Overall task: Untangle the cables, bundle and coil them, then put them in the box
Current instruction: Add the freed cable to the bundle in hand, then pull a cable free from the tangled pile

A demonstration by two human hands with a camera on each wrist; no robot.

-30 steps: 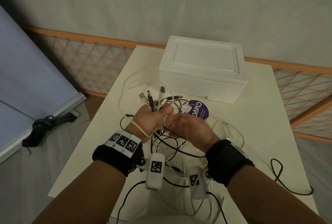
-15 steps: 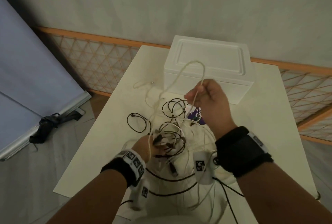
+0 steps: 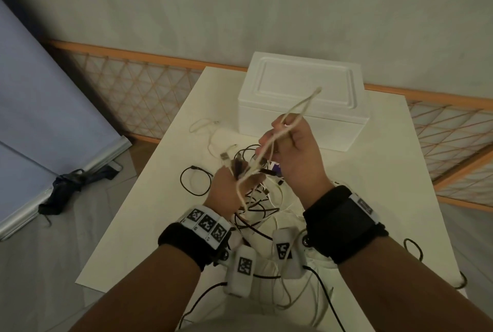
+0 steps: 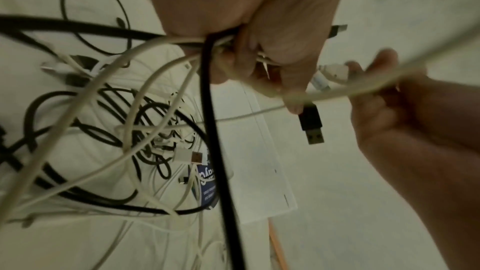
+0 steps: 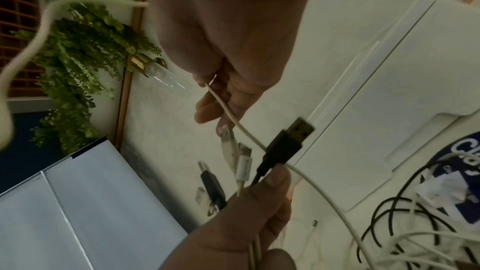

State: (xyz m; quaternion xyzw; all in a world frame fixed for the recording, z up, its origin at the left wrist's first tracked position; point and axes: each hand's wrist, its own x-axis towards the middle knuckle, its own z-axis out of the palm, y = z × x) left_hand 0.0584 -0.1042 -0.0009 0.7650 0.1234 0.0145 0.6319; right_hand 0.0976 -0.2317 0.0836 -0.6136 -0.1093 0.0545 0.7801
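My left hand (image 3: 232, 187) clamps a bunch of black and white USB plug ends (image 3: 240, 163), fingers curled round them, above the tangle of thin black and white cables (image 3: 256, 206) on the white desk (image 3: 400, 198). My right hand (image 3: 296, 153) pinches a limp cream cable (image 3: 301, 107) just above and right of that bunch, its loop arching toward the closed white foam box (image 3: 301, 102) at the far side. These cords look light, floppy and prone to snagging; I'd hold each near its stiff plug and draw slowly.
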